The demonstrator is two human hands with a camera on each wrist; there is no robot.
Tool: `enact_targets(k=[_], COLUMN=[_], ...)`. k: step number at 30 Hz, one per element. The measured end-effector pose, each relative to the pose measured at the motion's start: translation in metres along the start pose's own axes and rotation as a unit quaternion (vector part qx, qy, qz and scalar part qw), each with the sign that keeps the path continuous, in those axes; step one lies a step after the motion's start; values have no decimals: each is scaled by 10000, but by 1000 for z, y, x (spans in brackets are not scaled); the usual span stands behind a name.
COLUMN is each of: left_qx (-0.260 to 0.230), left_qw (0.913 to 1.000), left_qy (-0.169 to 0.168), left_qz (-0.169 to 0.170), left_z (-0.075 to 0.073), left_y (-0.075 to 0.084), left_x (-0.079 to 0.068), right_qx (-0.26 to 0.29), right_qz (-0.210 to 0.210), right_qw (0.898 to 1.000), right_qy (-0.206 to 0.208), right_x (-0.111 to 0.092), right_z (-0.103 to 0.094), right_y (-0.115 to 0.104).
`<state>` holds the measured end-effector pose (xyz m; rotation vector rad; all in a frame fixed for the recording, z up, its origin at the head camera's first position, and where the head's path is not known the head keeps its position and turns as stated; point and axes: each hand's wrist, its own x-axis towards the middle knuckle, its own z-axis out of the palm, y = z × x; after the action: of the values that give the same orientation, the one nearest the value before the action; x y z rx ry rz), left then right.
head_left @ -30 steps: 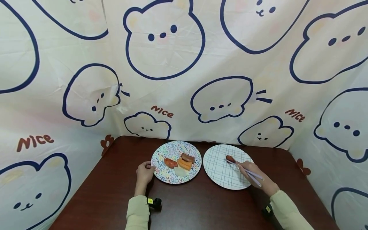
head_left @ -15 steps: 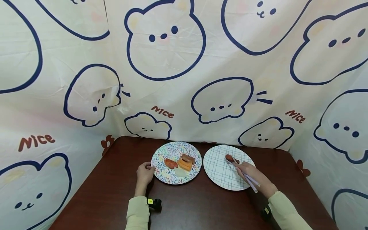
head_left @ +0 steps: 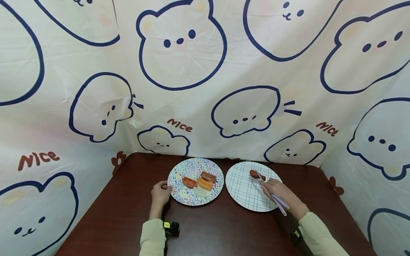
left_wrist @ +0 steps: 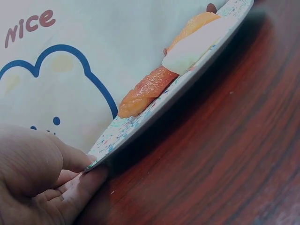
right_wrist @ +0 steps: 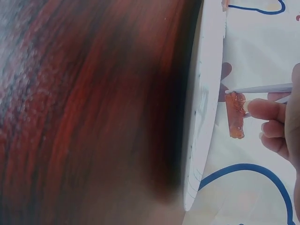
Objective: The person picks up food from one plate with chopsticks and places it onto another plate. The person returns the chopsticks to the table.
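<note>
My left hand [head_left: 161,193] pinches the near-left rim of a round plate with a colourful squiggle pattern [head_left: 184,169]. In the left wrist view the thumb lies on top of that rim, other fingers below. On this plate sit a red-orange food piece [head_left: 189,182], an orange piece [head_left: 205,184], a brown piece [head_left: 209,176] and a pale white piece [head_left: 200,192]. My right hand [head_left: 279,193] holds light chopsticks [head_left: 279,203] over a white grid-lined plate [head_left: 240,192]. Their tips are at a glazed reddish-brown oblong food piece [right_wrist: 236,115], which appears just above the plate in the right wrist view.
Both plates stand side by side near the back edge of a dark brown wooden table [head_left: 205,231]. A white cloth with bear drawings [head_left: 205,106] hangs right behind the table and along both sides. Black camera mounts [head_left: 173,228] are strapped at the wrists.
The right hand has shifted slightly left and the chopsticks have turned in it. More of the reddish-brown piece now shows beside their tips. The left hand stays at its plate's rim.
</note>
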<state>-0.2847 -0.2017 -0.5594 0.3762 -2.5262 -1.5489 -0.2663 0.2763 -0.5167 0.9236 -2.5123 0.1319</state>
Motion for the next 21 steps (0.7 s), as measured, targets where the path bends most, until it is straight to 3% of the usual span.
enact_targets(k=[12, 21], left_qx=[11, 2], left_qw=[10000, 10000], left_qy=[11, 31], left_qz=[16, -17], left_z=[1, 1], left_y=[1, -1], left_x=[0, 0], right_qx=[-102, 89], right_qz=[-495, -534], right_qw=[9968, 9965], right_qy=[615, 632], right_x=[3, 8], right_z=[1, -1], right_y=[-1, -3])
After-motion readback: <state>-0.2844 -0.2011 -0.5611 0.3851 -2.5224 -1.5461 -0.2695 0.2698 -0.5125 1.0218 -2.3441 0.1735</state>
